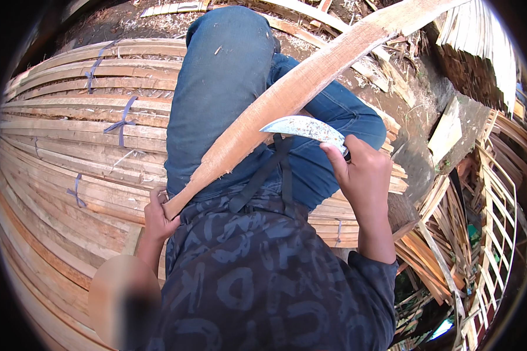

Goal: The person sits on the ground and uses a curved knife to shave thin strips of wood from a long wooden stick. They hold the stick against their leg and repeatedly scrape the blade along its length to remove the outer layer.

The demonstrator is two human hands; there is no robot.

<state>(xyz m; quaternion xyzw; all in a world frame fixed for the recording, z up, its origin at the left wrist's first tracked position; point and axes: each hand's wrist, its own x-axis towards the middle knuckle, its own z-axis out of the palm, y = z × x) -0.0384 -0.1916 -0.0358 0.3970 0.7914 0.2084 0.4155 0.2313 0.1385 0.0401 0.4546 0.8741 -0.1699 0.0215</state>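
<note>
A long, pale brown wooden board (287, 90), cut narrow like a handle at its near end, lies slantwise across my lap toward the far right. My left hand (159, 213) is closed round that narrow end, beside my hip. In my right hand (363, 167) is a curved knife (304, 127) with a speckled, light blade. Its tip points left and lies over the board's near edge in this view; I cannot tell whether it touches. The knife's handle is mostly hidden by my fingers.
Bundles of wooden strips (93, 128), tied with purple bands (122, 121), lie on the left and under me. More split wood (433, 269) is heaped at the right, by a slatted woven frame (495, 234). Shavings and offcuts litter the ground (413, 128) ahead.
</note>
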